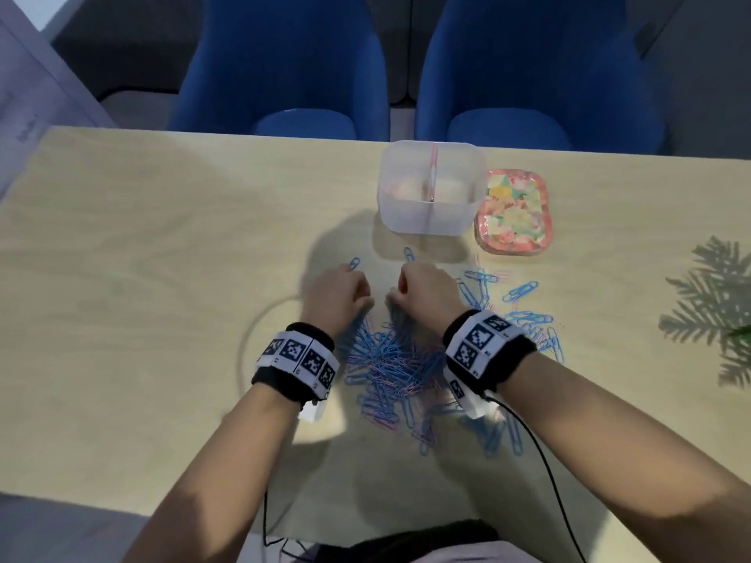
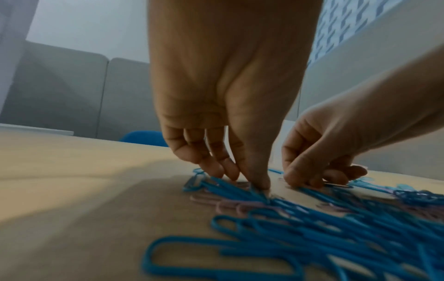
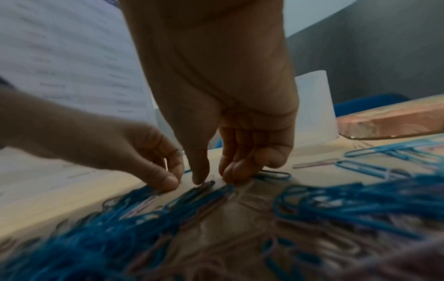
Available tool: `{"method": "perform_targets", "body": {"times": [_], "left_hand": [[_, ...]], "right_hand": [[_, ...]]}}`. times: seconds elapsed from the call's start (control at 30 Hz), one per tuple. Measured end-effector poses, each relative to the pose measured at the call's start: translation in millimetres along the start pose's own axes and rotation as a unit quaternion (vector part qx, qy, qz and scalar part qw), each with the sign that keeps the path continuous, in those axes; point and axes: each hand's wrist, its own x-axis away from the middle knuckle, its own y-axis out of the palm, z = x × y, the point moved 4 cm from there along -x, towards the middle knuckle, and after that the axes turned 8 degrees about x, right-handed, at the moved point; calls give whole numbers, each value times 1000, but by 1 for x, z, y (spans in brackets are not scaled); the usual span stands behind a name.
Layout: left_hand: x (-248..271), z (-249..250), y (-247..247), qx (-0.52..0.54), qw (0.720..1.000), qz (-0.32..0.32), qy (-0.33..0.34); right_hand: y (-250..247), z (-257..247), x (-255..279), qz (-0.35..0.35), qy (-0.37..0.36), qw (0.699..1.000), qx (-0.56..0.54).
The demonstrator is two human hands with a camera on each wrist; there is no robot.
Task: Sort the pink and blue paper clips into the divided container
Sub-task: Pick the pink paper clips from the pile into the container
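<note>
A tangled pile of blue and pink paper clips (image 1: pixel 390 359) lies on the table in front of me. My left hand (image 1: pixel 363 304) is at the pile's far left edge, its curled fingers and thumb pinching blue clips (image 2: pixel 230 188) against the table. My right hand (image 1: pixel 392 298) is close beside it, thumb and curled fingertips (image 3: pixel 235 174) down on clip ends (image 3: pixel 211 185), a small gap between them. The translucent divided container (image 1: pixel 433 186) stands beyond both hands. I cannot tell what lies inside it.
A floral pink lid (image 1: pixel 514 213) lies right of the container. Loose blue clips (image 1: pixel 520 290) are scattered to the right, two more (image 1: pixel 354 263) just past my knuckles. Two blue chairs (image 1: pixel 284 75) stand behind the table's far edge. A plant shadow (image 1: pixel 715 302) falls at the right.
</note>
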Motion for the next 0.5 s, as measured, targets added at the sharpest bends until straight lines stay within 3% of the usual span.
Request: {"method": "perform_targets", "body": {"times": [0.1,0.2,0.3,0.4,0.5], "left_hand": [[0,-1,2,32,999,-11,-20],[2,-6,-1,155,986,-16,-51],[6,-17,-23,313,945,58,-72],[12,-37,-39,419,892,127,-115],[20,-50,-37,465,856,120,-192]], "right_hand": [[5,0,-2,-6,8,1000,-3],[2,7,-3,7,3,1000,-7],[-5,11,0,47,-10,996,-81],[-7,2,1,1,-25,985,-173],[-3,-20,6,-52,-64,978,-192]]}}
